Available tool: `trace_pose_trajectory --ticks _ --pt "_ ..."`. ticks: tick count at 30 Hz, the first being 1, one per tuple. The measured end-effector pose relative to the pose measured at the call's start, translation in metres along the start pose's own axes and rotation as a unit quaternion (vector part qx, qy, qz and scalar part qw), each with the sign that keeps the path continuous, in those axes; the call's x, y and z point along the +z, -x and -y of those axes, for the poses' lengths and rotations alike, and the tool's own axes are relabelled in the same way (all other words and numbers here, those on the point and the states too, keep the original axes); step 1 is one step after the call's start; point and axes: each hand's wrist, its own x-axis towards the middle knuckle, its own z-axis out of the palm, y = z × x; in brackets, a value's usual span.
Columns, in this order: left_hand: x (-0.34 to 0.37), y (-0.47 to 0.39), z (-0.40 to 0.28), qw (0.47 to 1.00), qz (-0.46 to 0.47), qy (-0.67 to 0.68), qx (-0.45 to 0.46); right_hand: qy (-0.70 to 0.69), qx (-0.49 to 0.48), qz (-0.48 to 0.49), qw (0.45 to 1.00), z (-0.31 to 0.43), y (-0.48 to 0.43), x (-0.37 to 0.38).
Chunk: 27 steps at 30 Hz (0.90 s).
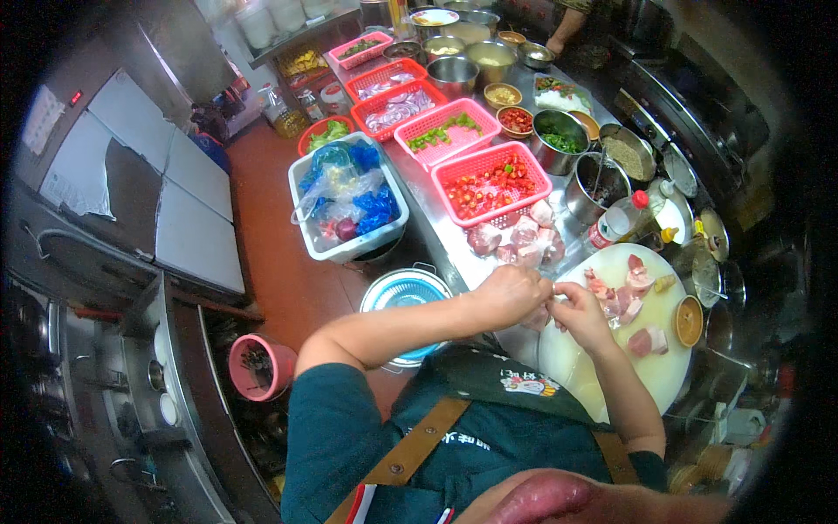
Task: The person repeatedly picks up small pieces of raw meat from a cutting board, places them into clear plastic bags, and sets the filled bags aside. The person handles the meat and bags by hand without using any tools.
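My left hand (pixel 514 293) and my right hand (pixel 580 316) meet at the near left edge of a round white chopping board (pixel 645 386). Their fingertips pinch a clear plastic bag (pixel 537 319) that seems to have pink meat inside; the gripped part is mostly hidden. Several pieces of raw meat (pixel 648 341) lie on the board to the right of my hands. A piece of ginger (pixel 664 283) and a small brown bowl (pixel 689 321) are near its right rim. Just beyond my left hand, several chunks of bagged meat (pixel 522 234) rest on the steel table.
A pink basket of chopped red chillies (pixel 492 190) stands beyond the meat. Bottles (pixel 612 224) and steel pots (pixel 561 141) crowd the right side. Left of the table are a white tub (pixel 350 252) and a blue basin (pixel 406 291). Another person's hand (pixel 556 44) shows far off.
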Motion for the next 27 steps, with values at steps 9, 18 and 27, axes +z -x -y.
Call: trace_pose_trajectory --ticks 9,18,27 --pt "0.070 -0.023 0.007 0.843 -0.097 0.459 -0.263 0.071 -0.181 -0.084 0.977 -0.035 0.013 0.022" --pt "0.070 -0.018 -0.013 0.751 -0.137 0.578 -0.288 0.109 -0.196 -0.095 0.970 -0.039 0.015 0.037" --pt "0.065 -0.007 -0.023 0.868 -0.157 0.430 -0.192 0.140 -0.165 -0.065 0.974 -0.035 0.035 0.038"
